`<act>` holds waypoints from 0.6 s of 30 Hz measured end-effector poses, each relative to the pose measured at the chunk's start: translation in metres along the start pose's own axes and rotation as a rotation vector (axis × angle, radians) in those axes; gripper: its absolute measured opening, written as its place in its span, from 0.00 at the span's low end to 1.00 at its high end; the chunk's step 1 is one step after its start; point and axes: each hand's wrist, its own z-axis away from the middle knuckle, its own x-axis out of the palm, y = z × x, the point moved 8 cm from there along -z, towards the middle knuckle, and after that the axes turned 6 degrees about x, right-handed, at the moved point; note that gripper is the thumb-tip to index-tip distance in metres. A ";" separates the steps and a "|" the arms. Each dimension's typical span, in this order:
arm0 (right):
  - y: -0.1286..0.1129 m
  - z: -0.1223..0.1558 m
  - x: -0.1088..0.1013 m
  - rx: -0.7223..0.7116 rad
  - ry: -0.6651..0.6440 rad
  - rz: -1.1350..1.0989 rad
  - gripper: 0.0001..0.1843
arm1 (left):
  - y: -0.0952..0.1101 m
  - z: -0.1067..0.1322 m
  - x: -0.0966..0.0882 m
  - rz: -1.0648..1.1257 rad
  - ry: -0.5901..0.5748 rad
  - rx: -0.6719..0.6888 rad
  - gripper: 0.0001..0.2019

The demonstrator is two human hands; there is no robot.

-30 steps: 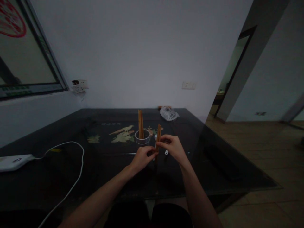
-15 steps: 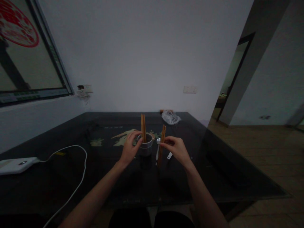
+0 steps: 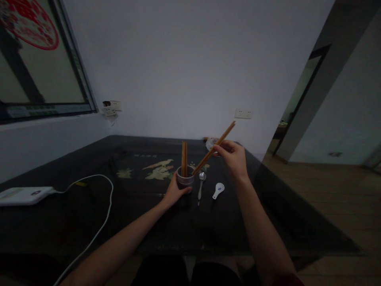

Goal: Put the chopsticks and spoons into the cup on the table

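My left hand [image 3: 175, 191] is wrapped round a clear plastic cup [image 3: 185, 181] that stands on the dark table. Several wooden chopsticks [image 3: 184, 157] stand upright inside this cup. My right hand [image 3: 233, 157] pinches more chopsticks [image 3: 224, 135], tilted, with their lower ends at the cup's right rim. How many it holds I cannot tell. Between the hands lies a metal spoon [image 3: 202, 180] with a pale handle. To its right is a white soup spoon [image 3: 219, 189] with a small blue mark.
A crumpled clear plastic bag [image 3: 210, 143] lies at the table's back, partly behind the held chopsticks. On the left sits a white power bank [image 3: 26, 196] with a white cable [image 3: 110, 198] curving toward the front edge. A dark flat object [image 3: 287, 214] rests at right.
My left hand has lowered from beside the upright chopsticks to grip the cup. My right hand has raised its chopsticks and tilted them toward the rim, uncovering the white spoon.
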 end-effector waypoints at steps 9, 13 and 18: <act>0.062 -0.035 0.058 0.061 -0.182 0.197 0.15 | -0.001 -0.002 -0.003 -0.022 -0.007 -0.048 0.37; 0.094 -0.038 0.070 0.142 -0.203 0.261 0.12 | -0.005 -0.002 -0.002 0.000 0.002 -0.074 0.33; 0.119 -0.039 0.075 0.216 -0.233 0.319 0.10 | -0.009 -0.002 -0.002 -0.003 0.001 -0.078 0.33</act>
